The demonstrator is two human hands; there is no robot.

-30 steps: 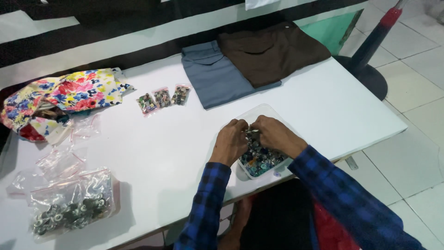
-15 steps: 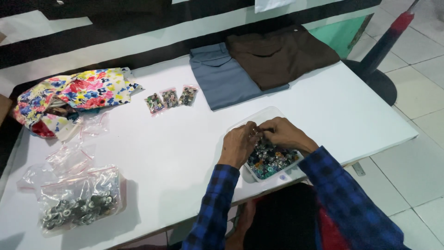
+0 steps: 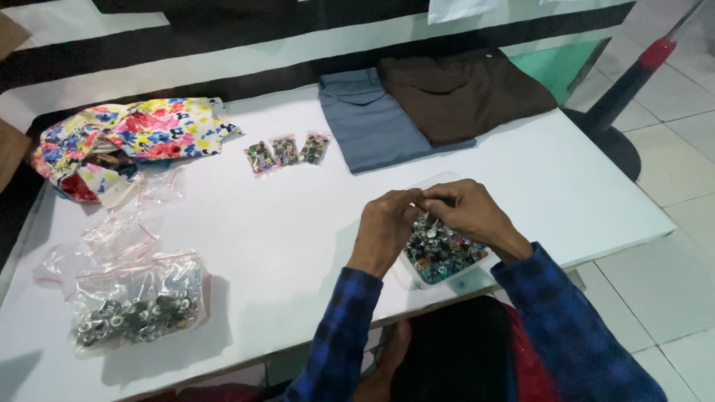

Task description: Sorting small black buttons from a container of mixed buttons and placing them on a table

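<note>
1. Since the earlier frame, both hands have lifted slightly over the tray (image 3: 477,274).
2. Left hand (image 3: 386,227) and right hand (image 3: 468,212) meet fingertip to fingertip, pinching something small, unclear what.
3. The buttons (image 3: 441,251) lie directly beneath them, at the bench's (image 3: 298,223) near edge, nearer the right hand.

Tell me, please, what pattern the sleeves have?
Blue-and-black check, clearest on the left sleeve in the head view.

Both hands (image 3: 424,216) meet, fingertips pinched, over clear tray (image 3: 477,269) of small fasteners (image 3: 439,249).
</note>
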